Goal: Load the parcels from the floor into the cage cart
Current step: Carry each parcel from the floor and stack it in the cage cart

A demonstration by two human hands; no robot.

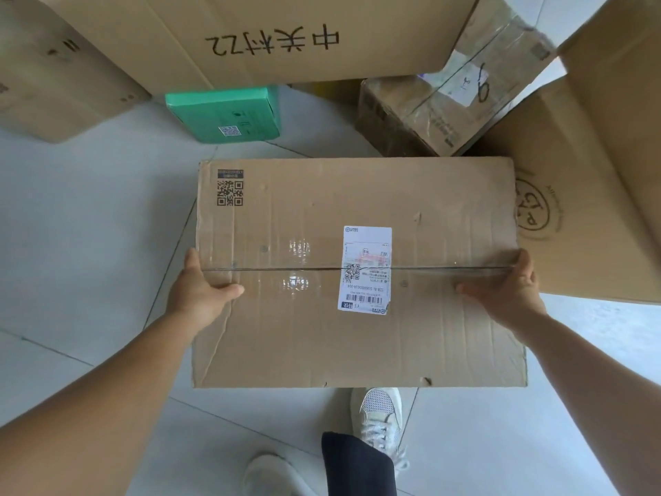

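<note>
Nearest me, below the box (357,273), a white shoe (379,420) and a dark trouser leg (357,467) show on the pale tiled floor (89,227), so I judge I stand right over the load. The box is the one landmark here: a wide, flat brown parcel with a taped seam and a white label (365,270) on top. My left hand (200,291) grips its left edge, thumb laid on top and fingers curled down the side; my right hand (508,291) grips the right edge the same way. Both sit at the seam line, which I take as a balanced hold for carrying a broad box level. Whether it is off the floor I cannot tell for sure. Beyond the box's far left corner lies a green parcel (225,114); beyond its far right corner a taped carton (440,109) leans. Past those sits a large carton (268,34) with handwriting. Right of the box is another carton (579,209), and far left one more (53,77). No cage cart is in sight.
</note>
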